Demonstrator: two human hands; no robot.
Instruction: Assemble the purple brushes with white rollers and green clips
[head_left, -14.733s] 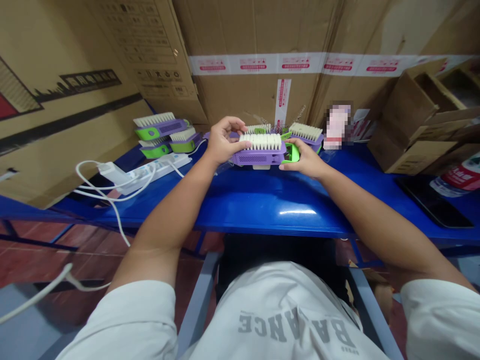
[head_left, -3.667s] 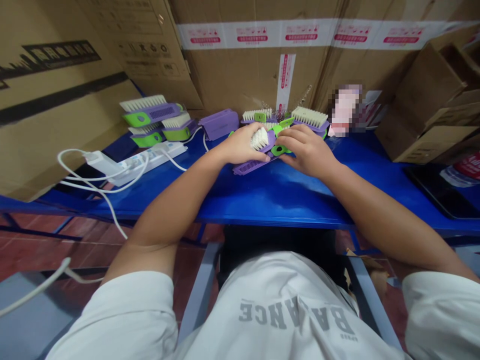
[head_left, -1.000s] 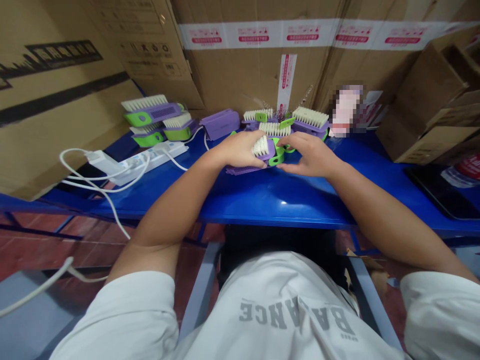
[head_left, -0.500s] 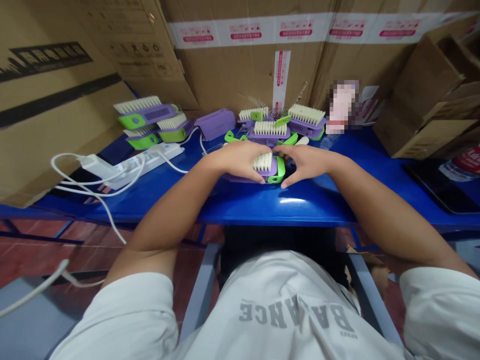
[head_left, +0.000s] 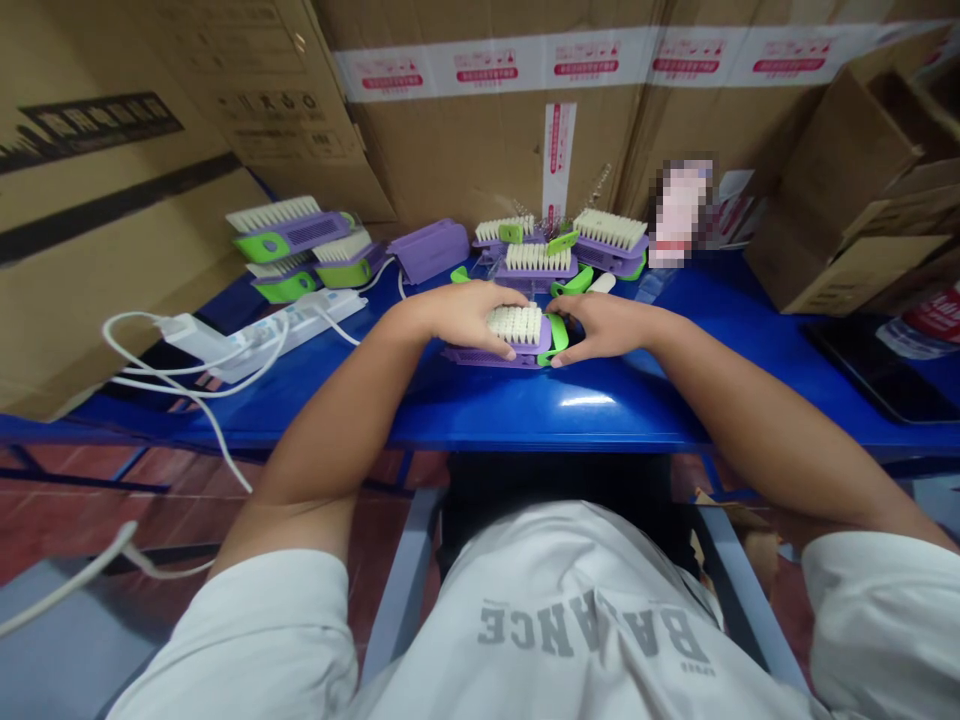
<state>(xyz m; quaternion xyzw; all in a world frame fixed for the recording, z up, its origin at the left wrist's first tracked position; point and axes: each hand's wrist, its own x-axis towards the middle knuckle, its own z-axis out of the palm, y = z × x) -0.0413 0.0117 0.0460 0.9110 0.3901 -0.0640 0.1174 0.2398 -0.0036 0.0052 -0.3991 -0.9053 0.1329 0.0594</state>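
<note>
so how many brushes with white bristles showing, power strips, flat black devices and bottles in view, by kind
purple-and-green plastic brushes with white bristles: 7
white plastic power strip: 1
flat black rectangular device: 1
clear plastic bottle with red label: 1
total: 10

A glossy blue table (head_left: 510, 415) carries, on its left side, a small stack of purple-and-green brushes (head_left: 300, 240) with white bristles, and just in front of them a white power strip (head_left: 311, 312) with looping white cables (head_left: 139, 375). Farther along lie a purple shell (head_left: 430, 252) and, near the middle of the back, a cluster of bristle-up brushes (head_left: 540, 265) with a green clip (head_left: 574, 282) beside it. At the right are opened cartons (head_left: 836, 205), a flat black device (head_left: 881, 372) and a red-labelled bottle (head_left: 919, 335).
</note>
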